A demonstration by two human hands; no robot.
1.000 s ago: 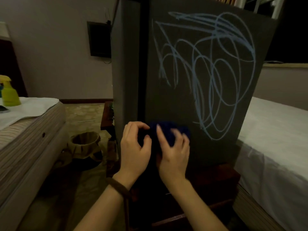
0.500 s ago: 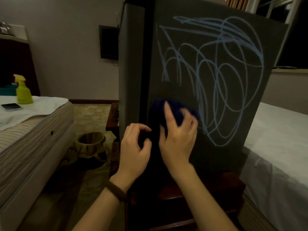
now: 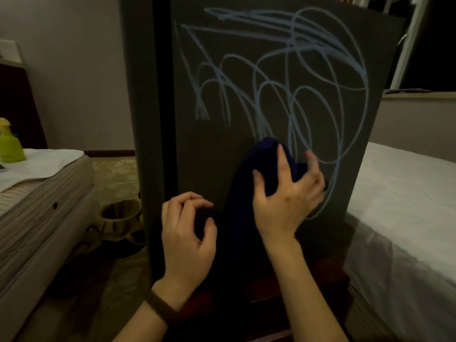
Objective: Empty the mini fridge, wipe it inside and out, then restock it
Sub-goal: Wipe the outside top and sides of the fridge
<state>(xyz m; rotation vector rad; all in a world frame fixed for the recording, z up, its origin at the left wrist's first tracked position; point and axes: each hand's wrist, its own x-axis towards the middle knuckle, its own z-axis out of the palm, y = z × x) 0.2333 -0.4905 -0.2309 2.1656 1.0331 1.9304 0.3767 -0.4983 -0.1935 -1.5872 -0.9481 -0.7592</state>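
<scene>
The dark mini fridge point(image 3: 217, 149) stands shut in front of me, with light blue scribbles point(image 3: 296, 70) across its door. My right hand point(image 3: 283, 201) grips a dark blue cloth point(image 3: 269, 156) and presses it on the lower middle of the door, over the bottom of the scribbles. The cloth's tail hangs down below that hand. My left hand point(image 3: 187, 233) is lower left of it, fingers curled and thumb near the fingertips. It is too dark to see whether it holds the cloth's edge.
The fridge sits on a dark red wooden stand point(image 3: 271, 290). A bed point(image 3: 37, 206) on the left carries a white towel point(image 3: 42, 161) and a yellow-green spray bottle point(image 3: 9, 146). A woven basket point(image 3: 121, 218) is on the floor beside the fridge. A white bed point(image 3: 407, 206) is close on the right.
My right hand has carried the cloth up and to the right across the door. My left hand has stayed low, and the view has moved closer to the fridge.
</scene>
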